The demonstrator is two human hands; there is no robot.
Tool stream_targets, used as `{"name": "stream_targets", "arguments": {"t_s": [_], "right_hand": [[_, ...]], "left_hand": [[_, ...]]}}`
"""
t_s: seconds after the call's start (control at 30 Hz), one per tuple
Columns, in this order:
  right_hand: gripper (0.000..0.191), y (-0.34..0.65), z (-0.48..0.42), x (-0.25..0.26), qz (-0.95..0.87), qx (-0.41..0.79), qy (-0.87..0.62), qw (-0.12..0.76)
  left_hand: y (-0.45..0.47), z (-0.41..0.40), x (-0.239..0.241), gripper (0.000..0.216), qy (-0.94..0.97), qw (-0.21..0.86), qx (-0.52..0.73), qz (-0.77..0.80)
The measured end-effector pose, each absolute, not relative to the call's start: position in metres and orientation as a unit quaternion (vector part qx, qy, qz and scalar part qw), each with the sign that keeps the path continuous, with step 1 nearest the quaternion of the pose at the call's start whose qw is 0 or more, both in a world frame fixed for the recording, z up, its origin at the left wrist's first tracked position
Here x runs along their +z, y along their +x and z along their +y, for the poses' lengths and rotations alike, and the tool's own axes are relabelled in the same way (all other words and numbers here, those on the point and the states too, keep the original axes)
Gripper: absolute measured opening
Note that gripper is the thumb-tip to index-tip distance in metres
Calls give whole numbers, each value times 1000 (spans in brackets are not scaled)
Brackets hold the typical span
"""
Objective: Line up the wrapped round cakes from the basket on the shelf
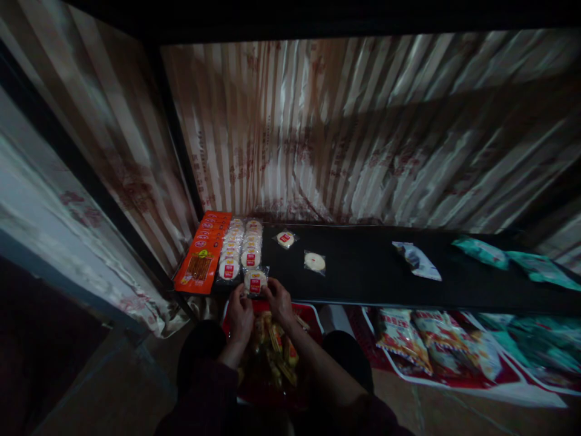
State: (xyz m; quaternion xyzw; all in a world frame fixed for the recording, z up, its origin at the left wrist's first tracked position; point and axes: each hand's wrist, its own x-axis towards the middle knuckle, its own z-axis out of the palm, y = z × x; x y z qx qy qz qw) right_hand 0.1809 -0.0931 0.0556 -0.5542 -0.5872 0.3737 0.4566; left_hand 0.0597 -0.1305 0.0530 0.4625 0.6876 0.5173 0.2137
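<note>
Between my two hands is a clear-wrapped round white cracker packet [255, 283] with a red label, held at the shelf's front edge. My left hand [240, 315] pinches its left side and my right hand [279, 301] its right side. Just behind it, two overlapping rows of the same cracker packets [229, 267] lie on the black shelf [358, 266]. Left of these rows lies a flat orange snack package [200, 257]. Two more cracker packets lie apart to the right, one [285, 239] label up and a nearer one [315, 261] showing mostly white.
Below my hands stands a red basket [318, 318] of yellowish wrapped snacks. A silver-white bag [416, 260] and green bags [482, 252] lie on the right of the shelf. Lower right, baskets hold snack bags [402, 336]. Behind hangs a striped curtain [318, 133]; a dark post [177, 133] stands left.
</note>
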Motion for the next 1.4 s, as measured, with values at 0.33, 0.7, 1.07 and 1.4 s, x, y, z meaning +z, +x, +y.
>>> {"name": "stream_targets", "arguments": {"t_s": [0.33,0.7,1.07,1.4], "right_hand": [[28,177,-72,58,-600,336,-586,430],[28,173,-57,56,-602,303,-625,393],[28,169,-44,61,-600,308,-637,373],[25,166,-37,64,-601,312,-629,382]], "left_hand": [[59,-115,43,42,488,241,511,666],[61,-105,36,45,540,161,484,670],[62,-96,37,48,582,135,465,653],[53,-90,39,49,638,60,401,655]]}}
